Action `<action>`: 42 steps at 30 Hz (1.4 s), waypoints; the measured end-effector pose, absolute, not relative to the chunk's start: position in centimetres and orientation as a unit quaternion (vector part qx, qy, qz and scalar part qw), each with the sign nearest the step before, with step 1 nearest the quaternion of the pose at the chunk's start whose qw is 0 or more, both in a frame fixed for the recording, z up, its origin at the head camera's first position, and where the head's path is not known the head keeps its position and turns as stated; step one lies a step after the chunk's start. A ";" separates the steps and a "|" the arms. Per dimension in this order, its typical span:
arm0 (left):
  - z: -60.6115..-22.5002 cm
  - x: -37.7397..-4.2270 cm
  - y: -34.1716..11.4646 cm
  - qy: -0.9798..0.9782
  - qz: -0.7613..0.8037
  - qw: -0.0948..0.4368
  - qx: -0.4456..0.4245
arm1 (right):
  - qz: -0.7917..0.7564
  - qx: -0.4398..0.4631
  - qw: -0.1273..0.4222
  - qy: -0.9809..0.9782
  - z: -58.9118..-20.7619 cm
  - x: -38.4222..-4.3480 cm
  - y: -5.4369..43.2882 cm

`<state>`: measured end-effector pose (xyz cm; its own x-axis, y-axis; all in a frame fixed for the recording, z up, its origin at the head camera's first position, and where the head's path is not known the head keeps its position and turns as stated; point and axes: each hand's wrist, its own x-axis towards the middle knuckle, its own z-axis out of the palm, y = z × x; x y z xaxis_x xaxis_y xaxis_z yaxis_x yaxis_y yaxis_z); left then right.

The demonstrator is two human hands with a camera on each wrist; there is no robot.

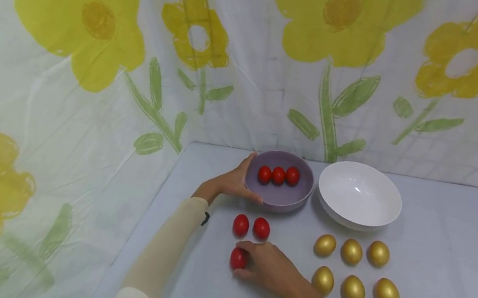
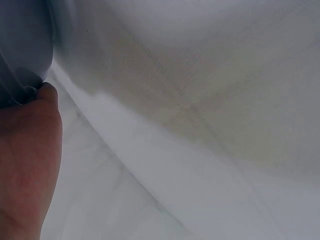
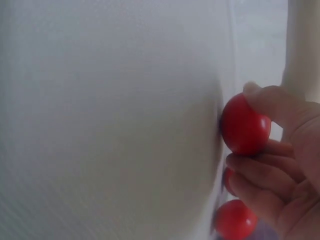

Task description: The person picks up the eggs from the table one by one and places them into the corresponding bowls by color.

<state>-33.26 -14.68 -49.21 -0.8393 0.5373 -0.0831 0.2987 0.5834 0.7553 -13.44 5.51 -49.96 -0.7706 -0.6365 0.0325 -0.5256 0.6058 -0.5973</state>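
Three red eggs lie inside a purple bowl. My left hand grips the bowl's left side, with its thumb at the near side and its fingers toward the far side. In the left wrist view the hand is against the bowl. Between thumb and fingers, my right hand pinches a red egg at the table surface. The right wrist view shows the thumb on one side of this egg and fingers on the other. Two more red eggs lie between this hand and the bowl.
To the right of the purple bowl stands a white bowl with nothing in it. Several gold eggs lie in two rows in front of it. A flower-printed cloth hangs behind the light table.
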 end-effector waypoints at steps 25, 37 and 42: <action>-49.1 -33.4 -14.7 0.860 0.407 0.150 0.270 | -0.328 -0.316 -0.084 0.886 -39.9 -22.0 12.3; -49.1 -33.3 -15.0 0.859 0.409 0.153 0.268 | -0.235 -0.303 -0.029 0.923 -41.2 -27.9 9.9; -49.2 -33.2 -14.9 0.863 0.401 0.155 0.264 | -0.164 -0.283 0.026 0.945 -43.0 -28.8 8.9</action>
